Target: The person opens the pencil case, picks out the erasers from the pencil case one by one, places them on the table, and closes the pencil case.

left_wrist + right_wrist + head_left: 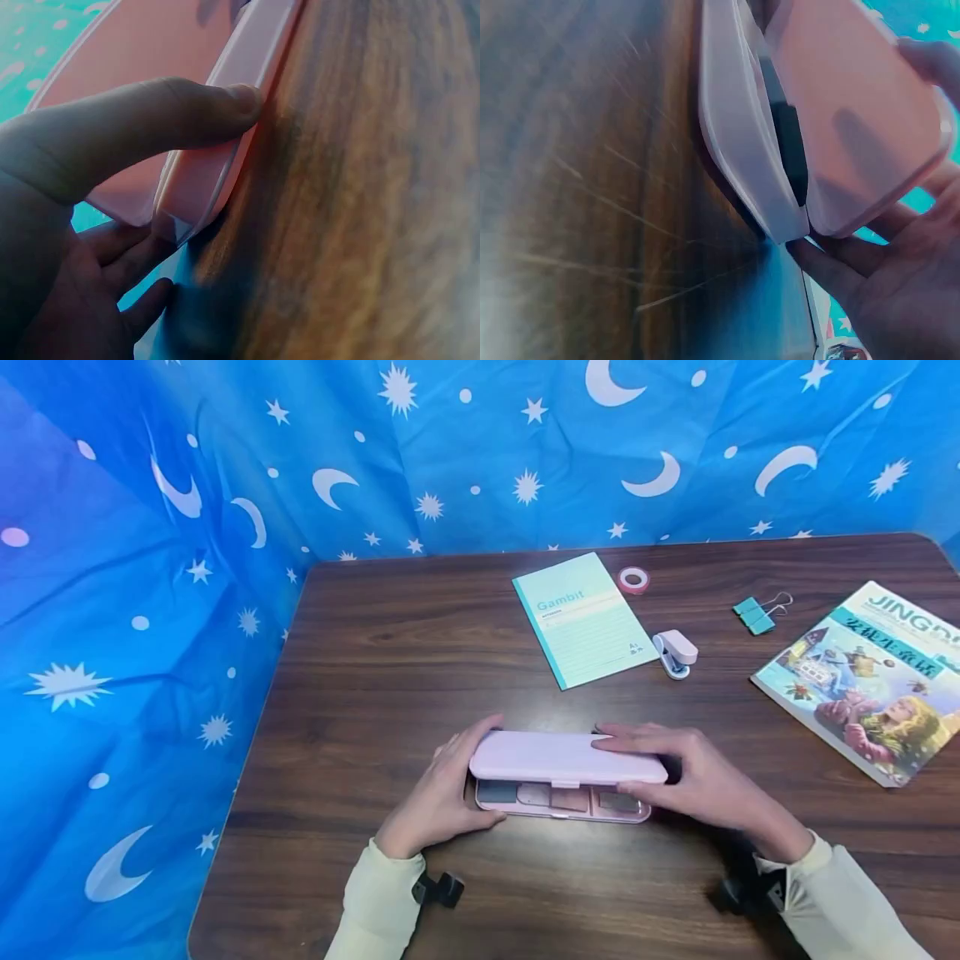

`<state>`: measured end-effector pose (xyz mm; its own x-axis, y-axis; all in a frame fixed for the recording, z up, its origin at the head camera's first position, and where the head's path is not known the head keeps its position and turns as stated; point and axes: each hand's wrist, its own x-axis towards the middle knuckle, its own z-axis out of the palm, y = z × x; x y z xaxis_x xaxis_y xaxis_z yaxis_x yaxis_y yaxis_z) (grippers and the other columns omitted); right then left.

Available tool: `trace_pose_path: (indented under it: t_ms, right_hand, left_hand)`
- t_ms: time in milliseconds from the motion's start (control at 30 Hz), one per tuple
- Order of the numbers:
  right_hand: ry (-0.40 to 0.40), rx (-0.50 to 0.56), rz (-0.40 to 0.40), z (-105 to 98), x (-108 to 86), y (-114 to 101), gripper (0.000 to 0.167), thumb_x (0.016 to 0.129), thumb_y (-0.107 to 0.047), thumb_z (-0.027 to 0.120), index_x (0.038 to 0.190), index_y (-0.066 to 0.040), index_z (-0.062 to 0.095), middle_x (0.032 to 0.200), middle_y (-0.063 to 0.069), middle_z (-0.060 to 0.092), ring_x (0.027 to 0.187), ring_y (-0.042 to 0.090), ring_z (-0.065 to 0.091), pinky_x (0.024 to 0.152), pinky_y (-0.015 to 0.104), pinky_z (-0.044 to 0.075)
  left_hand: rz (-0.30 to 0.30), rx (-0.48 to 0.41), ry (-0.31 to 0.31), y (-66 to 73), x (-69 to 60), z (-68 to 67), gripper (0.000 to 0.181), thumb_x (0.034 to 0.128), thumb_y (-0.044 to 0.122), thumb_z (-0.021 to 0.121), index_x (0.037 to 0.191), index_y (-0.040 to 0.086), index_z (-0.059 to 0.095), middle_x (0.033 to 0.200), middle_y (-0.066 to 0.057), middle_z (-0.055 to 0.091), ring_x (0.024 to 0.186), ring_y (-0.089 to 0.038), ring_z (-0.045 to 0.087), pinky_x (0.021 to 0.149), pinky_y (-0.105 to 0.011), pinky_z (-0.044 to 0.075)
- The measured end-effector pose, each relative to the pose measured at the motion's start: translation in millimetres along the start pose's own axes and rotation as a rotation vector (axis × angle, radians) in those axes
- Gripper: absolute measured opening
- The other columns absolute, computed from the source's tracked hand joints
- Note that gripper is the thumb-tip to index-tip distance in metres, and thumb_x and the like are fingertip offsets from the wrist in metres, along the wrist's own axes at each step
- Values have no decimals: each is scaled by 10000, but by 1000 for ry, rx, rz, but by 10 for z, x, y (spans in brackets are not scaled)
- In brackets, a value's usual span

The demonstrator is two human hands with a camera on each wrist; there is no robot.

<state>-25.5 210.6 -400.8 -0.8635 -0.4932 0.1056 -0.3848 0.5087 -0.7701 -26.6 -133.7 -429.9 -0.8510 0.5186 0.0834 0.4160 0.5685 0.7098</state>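
A pale pink pencil case lies on the table with its lid partly raised. Its tray shows along the front, holding several small flat pieces, one dark grey. My left hand grips the case's left end; in the left wrist view the thumb presses the tray's front wall while the other fingers reach behind. At the right end, my right hand holds the lid, fingers over the top and thumb at the front edge. In the right wrist view, the lid stands tilted open above the tray wall.
Behind the case lie a pale green notebook, a roll of pink tape and a small pink-and-white stapler. Farther right are a teal binder clip and an illustrated book. A blue star-patterned cloth hangs behind the table.
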Motion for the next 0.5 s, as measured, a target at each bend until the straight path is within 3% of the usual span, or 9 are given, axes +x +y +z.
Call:
trace_pose_path:
  t_ms: [100, 233, 367, 500]
  right_hand:
    - [69, 110, 57, -52, 55, 31, 332, 920, -130, 738, 1238, -226, 735, 1266, -33, 702, 1207, 84, 617, 993, 115, 392]
    - [224, 120, 148, -63, 122, 30, 190, 978, -118, 658, 1131, -105, 770, 1054, 32, 756, 943, 9, 645, 840, 117, 456]
    - [332, 83, 202, -36, 206, 28, 208, 1010, -158, 613, 1080, -34, 765, 969, 105, 736, 808, 28, 578, 742, 127, 440]
    - [373, 42, 267, -59, 242, 8, 273, 1028, -251, 590, 1133, -52, 745, 1007, 102, 729, 831, 55, 571, 747, 135, 432]
  left_hand:
    - [-47, -8, 24, 0, -50, 32, 1277, 649, 268, 959, 1622, 292, 132, 1580, -10, 399, 1438, -165, 373, 1144, -543, 302]
    - [-94, 40, 91, 1, -113, 65, 1391, 617, 322, 974, 1629, 320, 19, 1550, 13, 447, 1377, -191, 420, 1142, -541, 278]
    - [-113, 40, 125, 1, -136, 73, 1414, 615, 342, 973, 1628, 312, -12, 1488, 50, 518, 1307, -176, 457, 1125, -529, 276]
    - [-110, 30, 129, -5, -124, 75, 1421, 615, 342, 974, 1628, 306, -22, 1480, 68, 520, 1321, -155, 451, 1135, -523, 271]
